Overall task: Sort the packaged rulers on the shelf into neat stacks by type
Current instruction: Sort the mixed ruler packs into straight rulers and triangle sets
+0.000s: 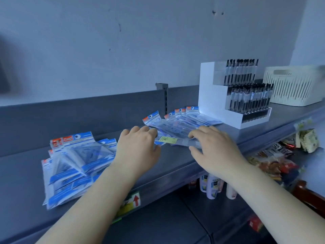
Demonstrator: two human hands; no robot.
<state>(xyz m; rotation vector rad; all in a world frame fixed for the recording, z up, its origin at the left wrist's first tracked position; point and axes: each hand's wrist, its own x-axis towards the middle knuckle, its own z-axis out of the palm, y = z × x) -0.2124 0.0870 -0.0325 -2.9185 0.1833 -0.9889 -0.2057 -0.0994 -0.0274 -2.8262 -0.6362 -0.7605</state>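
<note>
On the grey shelf (pixel 26 169), a loose pile of packaged triangle rulers (pixel 75 159) with blue and white cards lies at the left. A fanned spread of long straight ruler packs (pixel 177 124) lies at the middle, reaching back toward the pen display. My left hand (pixel 139 147) rests over the near left end of that spread, fingers bent onto the packs. My right hand (pixel 214 147) covers the near right end, fingers and thumb curled round the edge of a clear pack with a yellow label (pixel 167 140).
A white stepped pen display (pixel 233 95) full of black pens stands at the back right, with a white slatted basket (pixel 293 85) beyond it. Snack packets (pixel 274 159) and small bottles (pixel 211 187) fill the lower shelves at the right. A grey back panel (pixel 88 111) closes the shelf behind.
</note>
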